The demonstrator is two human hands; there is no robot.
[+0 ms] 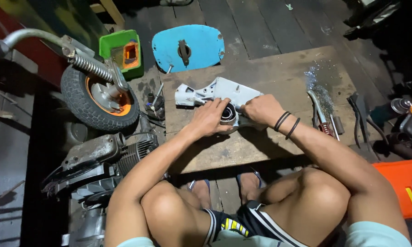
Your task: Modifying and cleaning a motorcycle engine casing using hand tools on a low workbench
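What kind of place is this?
Probably a small scooter repair spot on a wooden floor. A wheel with its spring, an engine and tools lie around, and both hands work on a grey metal part.

Matt grey-white cast-metal housing (217, 93) on rough, scuffed wooden board (261, 146); at ten o'clock, glossy blue oval plastic cover (201, 45).

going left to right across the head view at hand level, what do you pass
small wheel → left hand → dark round sleeve in the grey metal casting → right hand → hand tools → dark can
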